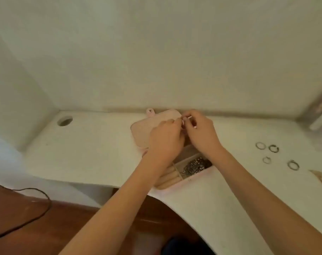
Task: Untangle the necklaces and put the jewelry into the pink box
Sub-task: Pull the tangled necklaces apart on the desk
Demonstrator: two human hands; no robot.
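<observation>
Both hands' fingers pinch a small piece above the open box point(189, 162).
Left hand point(165, 138) and right hand point(200, 133) work it; next: free it, drop it in the box below the fingers.

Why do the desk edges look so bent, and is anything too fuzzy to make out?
Head view: the wide-angle lens bows the white desk and the wall corners. Soft, even light, no glare. The small item pinched between left hand and right hand is blurred. The rings at right are soft; the objects at the far right edge are smeared.

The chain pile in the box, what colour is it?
Silvery grey, shiny metal. The chain pile shows in the head view, in a compartment of the pink box.
</observation>
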